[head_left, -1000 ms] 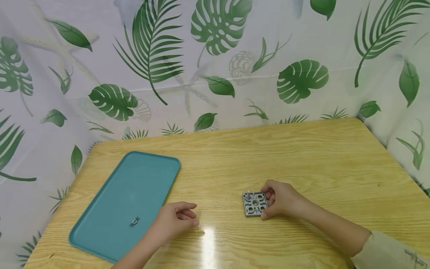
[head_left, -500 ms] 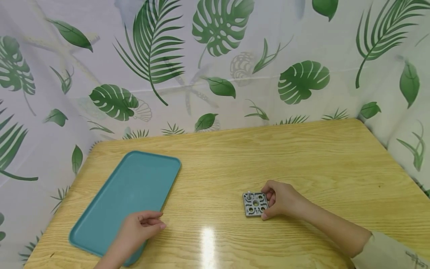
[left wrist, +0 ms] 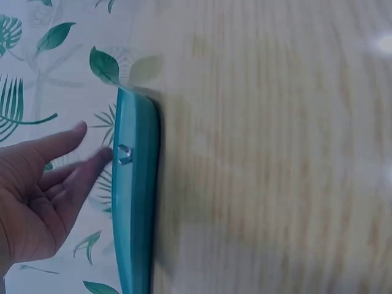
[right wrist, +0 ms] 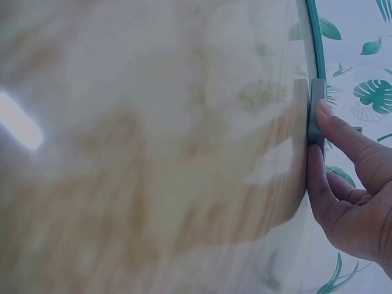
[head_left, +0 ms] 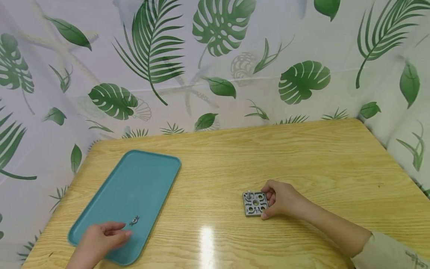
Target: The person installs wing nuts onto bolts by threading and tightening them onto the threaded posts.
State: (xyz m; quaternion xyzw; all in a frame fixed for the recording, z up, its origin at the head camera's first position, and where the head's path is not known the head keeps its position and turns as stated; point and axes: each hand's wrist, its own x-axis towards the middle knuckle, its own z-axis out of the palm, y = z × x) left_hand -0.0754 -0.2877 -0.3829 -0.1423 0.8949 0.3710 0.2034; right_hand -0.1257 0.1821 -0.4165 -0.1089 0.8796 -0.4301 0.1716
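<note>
In the head view my left hand [head_left: 100, 241] hovers over the near end of a teal tray [head_left: 144, 179], fingers loosely bent, with nothing between them. Just beyond its fingertips a small metal wing nut [head_left: 134, 220] lies on the tray. The left wrist view shows the wing nut [left wrist: 125, 154] too, apart from the hand [left wrist: 43, 196]. My right hand [head_left: 283, 200] grips the right edge of a square grey metal plate [head_left: 252, 206] between thumb and fingers. Several holes pierce the plate, and a short bolt-like post [head_left: 249, 195] stands at its far left corner.
The wooden table [head_left: 215, 168] reaches back to a leaf-printed cloth [head_left: 208, 101], which also runs along both sides. The tray stands at the table's left, a gap away from the plate. A light reflection shines on the near tabletop.
My left hand has moved left, from beside the tray's right edge to over its near end. It hid the wing nut midway; now the nut shows again. The right hand and plate have stayed still.
</note>
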